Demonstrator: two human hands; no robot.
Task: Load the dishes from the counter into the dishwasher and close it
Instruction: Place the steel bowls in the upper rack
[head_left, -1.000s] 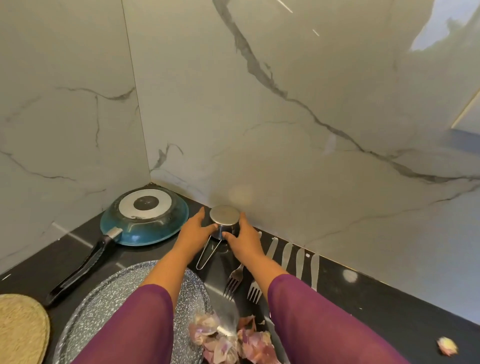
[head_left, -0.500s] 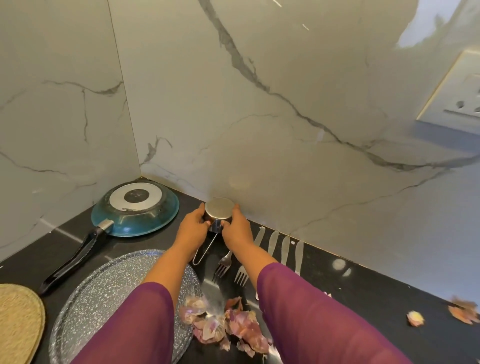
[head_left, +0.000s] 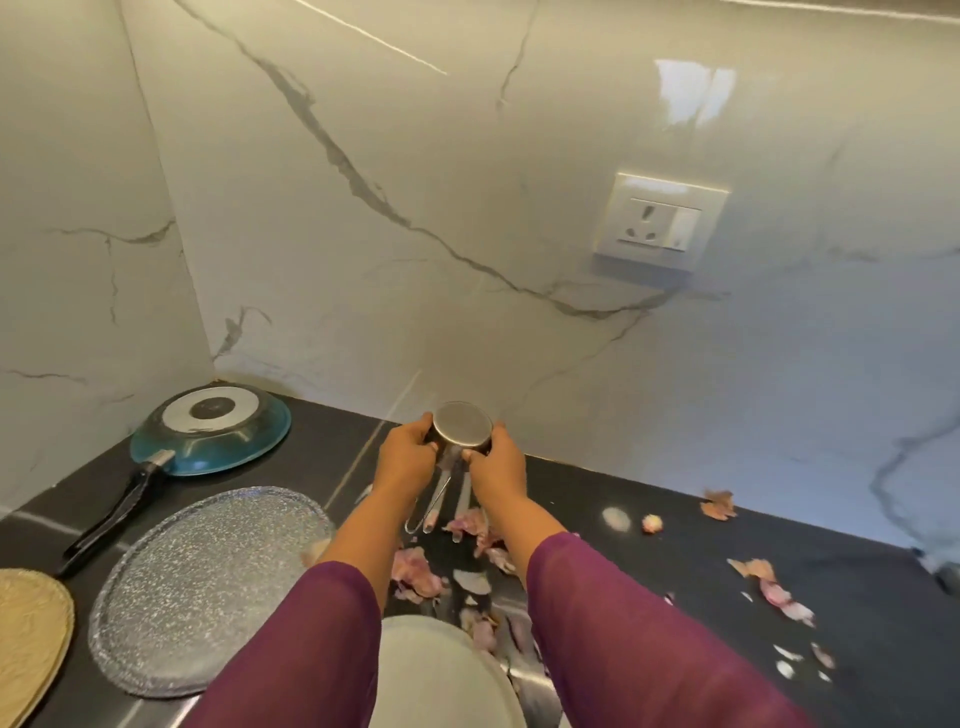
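Head view: a glossy black counter (head_left: 649, 561) runs along white marble-veined wall panels (head_left: 467, 208) that meet in a corner at the left. A white socket plate (head_left: 660, 221) is fixed to the back wall on the right.

In the corner a teal frying pan (head_left: 218, 431) lies bottom up, its black handle pointing toward the near left. Just in front of it lies a round grey speckled tray (head_left: 208, 587), and a woven mat (head_left: 26, 639) shows at the lower left edge. A pale round plate (head_left: 436, 670) lies at the bottom centre between the purple sleeves (head_left: 291, 649). Onion skins (head_left: 415, 569) are scattered over the counter between the forearms and out to the right.

Close to the foot of the back wall, a small steel cup (head_left: 462, 423) is turned bottom up. The left hand (head_left: 405, 460) and right hand (head_left: 496, 467) grasp its sides, fingers curled round it. Its wire loop handle (head_left: 434, 506) points back toward the person. Whether the cup rests on the counter or is lifted cannot be told. A metal utensil handle (head_left: 461, 501) lies just beside the loop, partly hidden by the right wrist.
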